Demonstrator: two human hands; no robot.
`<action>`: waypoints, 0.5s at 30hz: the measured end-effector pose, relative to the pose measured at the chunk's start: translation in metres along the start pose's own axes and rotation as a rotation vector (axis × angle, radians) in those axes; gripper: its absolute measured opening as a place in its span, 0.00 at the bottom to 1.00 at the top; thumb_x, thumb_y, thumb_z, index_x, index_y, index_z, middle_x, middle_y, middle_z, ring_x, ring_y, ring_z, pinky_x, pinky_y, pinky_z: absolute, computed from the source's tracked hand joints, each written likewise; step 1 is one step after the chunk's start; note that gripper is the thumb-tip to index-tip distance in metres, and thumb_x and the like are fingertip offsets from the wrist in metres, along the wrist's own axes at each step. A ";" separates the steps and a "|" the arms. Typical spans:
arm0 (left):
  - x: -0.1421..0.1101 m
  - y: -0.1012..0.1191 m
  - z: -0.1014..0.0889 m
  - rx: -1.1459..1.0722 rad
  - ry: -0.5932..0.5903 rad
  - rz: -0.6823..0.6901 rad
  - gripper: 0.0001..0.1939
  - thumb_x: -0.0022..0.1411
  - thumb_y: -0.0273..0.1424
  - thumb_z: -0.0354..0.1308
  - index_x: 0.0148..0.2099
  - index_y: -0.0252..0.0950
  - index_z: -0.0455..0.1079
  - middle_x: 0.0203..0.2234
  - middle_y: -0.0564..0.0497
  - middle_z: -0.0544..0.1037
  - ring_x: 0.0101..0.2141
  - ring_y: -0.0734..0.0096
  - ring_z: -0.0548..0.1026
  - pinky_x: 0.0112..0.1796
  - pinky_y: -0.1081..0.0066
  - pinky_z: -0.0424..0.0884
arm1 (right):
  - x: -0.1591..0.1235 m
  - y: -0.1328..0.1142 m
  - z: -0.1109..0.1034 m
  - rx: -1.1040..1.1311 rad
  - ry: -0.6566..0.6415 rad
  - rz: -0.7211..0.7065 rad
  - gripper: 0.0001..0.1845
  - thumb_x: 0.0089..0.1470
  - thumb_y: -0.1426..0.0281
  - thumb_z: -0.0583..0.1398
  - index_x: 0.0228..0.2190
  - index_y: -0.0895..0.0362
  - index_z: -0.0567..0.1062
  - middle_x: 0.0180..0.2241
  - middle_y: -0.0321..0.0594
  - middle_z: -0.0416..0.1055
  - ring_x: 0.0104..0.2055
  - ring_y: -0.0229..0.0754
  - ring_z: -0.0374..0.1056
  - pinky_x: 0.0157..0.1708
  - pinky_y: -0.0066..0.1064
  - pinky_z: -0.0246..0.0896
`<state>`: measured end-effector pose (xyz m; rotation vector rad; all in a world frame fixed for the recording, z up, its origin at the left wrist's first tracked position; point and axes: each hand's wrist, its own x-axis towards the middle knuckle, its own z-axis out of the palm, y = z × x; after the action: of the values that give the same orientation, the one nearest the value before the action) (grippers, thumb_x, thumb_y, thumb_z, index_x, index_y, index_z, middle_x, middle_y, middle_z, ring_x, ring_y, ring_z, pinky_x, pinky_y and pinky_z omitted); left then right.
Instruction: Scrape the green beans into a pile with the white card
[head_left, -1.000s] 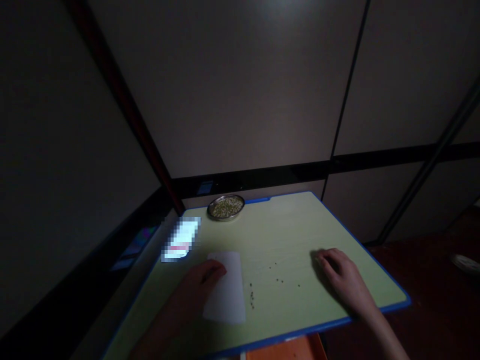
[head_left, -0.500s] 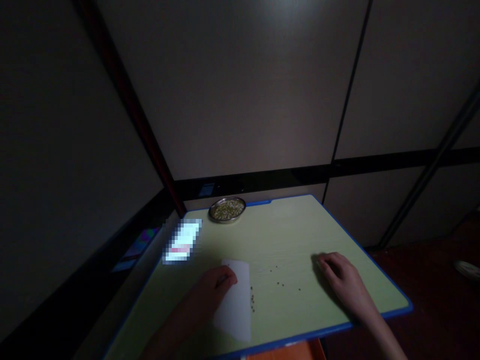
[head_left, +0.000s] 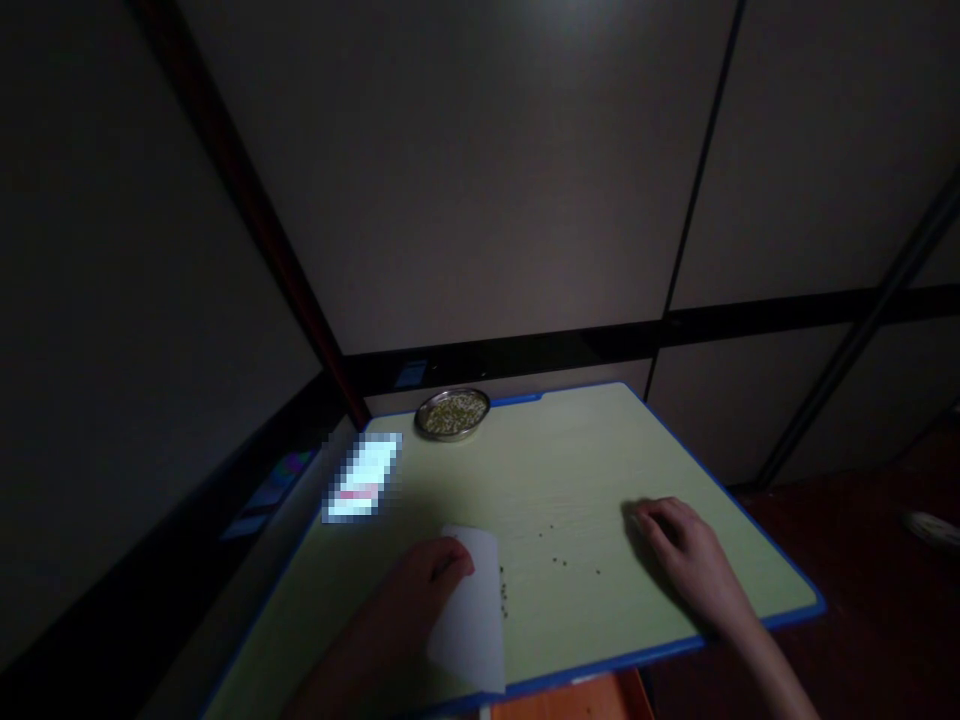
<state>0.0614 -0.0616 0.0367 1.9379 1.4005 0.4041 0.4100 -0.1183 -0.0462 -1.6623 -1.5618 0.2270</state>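
My left hand (head_left: 442, 575) pinches a white sheet of paper (head_left: 474, 625) by its left side, fingers closed on it. The sheet bows a little, and its near corner reaches the table's front edge. Several small dark beans (head_left: 504, 595) lie in a rough row along the paper's right edge. A few more beans (head_left: 559, 562) are scattered on the pale green table (head_left: 577, 470) between my two hands. At the right side my right hand (head_left: 675, 535) rests with fingers curled, thumb and fingertips together; whatever they may hold is too small to make out.
A round metal dish (head_left: 452, 415) with greenish and whitish bits stands at the far left. Near the left edge lies a bright, pixelated screen (head_left: 364, 478). Below the front edge shows an orange box or drawer (head_left: 574, 700). Panelled walls (head_left: 510, 200) rise behind the table.
The paper's near end has shifted slightly towards the front edge, and the sheet bows more. Both hands have barely moved; the view has tilted a little.
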 end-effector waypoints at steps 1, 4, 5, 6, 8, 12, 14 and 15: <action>0.000 0.001 0.000 0.000 0.001 -0.002 0.16 0.59 0.40 0.48 0.32 0.36 0.71 0.31 0.49 0.77 0.35 0.64 0.73 0.36 0.69 0.64 | 0.000 0.000 0.000 0.000 0.000 0.001 0.15 0.59 0.60 0.53 0.35 0.54 0.76 0.37 0.44 0.75 0.42 0.48 0.69 0.44 0.39 0.62; -0.001 0.002 -0.001 0.001 -0.004 -0.021 0.16 0.59 0.40 0.48 0.33 0.35 0.71 0.32 0.49 0.77 0.35 0.64 0.73 0.36 0.69 0.64 | 0.000 0.001 0.001 0.000 0.001 0.003 0.15 0.59 0.60 0.53 0.35 0.54 0.76 0.37 0.44 0.75 0.42 0.47 0.69 0.44 0.39 0.62; -0.001 0.002 -0.001 0.000 -0.006 -0.028 0.16 0.59 0.40 0.48 0.33 0.35 0.72 0.32 0.49 0.77 0.35 0.64 0.73 0.36 0.69 0.64 | 0.000 0.001 0.001 0.000 0.001 0.001 0.15 0.59 0.60 0.53 0.35 0.54 0.76 0.37 0.44 0.75 0.42 0.47 0.69 0.44 0.39 0.62; -0.001 0.001 -0.002 -0.001 -0.006 -0.034 0.16 0.59 0.40 0.48 0.33 0.35 0.72 0.32 0.49 0.77 0.35 0.64 0.73 0.36 0.69 0.64 | 0.000 0.002 0.001 0.000 0.003 -0.002 0.15 0.59 0.60 0.53 0.35 0.54 0.76 0.37 0.44 0.75 0.42 0.47 0.69 0.44 0.39 0.62; -0.001 0.002 -0.004 0.000 -0.007 -0.048 0.16 0.59 0.40 0.48 0.33 0.35 0.71 0.30 0.49 0.77 0.34 0.64 0.73 0.34 0.69 0.64 | 0.000 0.003 0.002 0.000 0.010 -0.008 0.15 0.59 0.60 0.53 0.35 0.54 0.76 0.37 0.44 0.75 0.41 0.47 0.69 0.43 0.39 0.62; -0.007 0.004 -0.008 0.004 0.000 -0.061 0.16 0.58 0.40 0.48 0.32 0.35 0.71 0.29 0.49 0.77 0.33 0.64 0.72 0.33 0.69 0.64 | 0.000 0.004 0.002 0.004 0.012 -0.008 0.14 0.58 0.61 0.53 0.34 0.54 0.76 0.37 0.43 0.75 0.41 0.47 0.69 0.43 0.38 0.63; -0.012 0.004 -0.007 0.003 0.002 -0.066 0.16 0.58 0.41 0.48 0.32 0.36 0.72 0.30 0.48 0.77 0.34 0.63 0.73 0.34 0.69 0.64 | 0.000 0.002 0.002 0.005 0.009 -0.004 0.14 0.58 0.61 0.53 0.34 0.54 0.76 0.37 0.44 0.75 0.41 0.47 0.69 0.43 0.38 0.63; -0.015 0.004 -0.006 0.001 0.007 -0.069 0.16 0.58 0.41 0.48 0.32 0.37 0.72 0.32 0.48 0.78 0.35 0.63 0.73 0.35 0.69 0.64 | 0.000 0.001 0.001 0.005 0.008 0.000 0.14 0.58 0.60 0.53 0.34 0.54 0.76 0.37 0.44 0.75 0.41 0.47 0.69 0.43 0.38 0.63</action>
<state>0.0551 -0.0736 0.0454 1.8851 1.4679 0.3781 0.4101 -0.1178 -0.0482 -1.6569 -1.5541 0.2235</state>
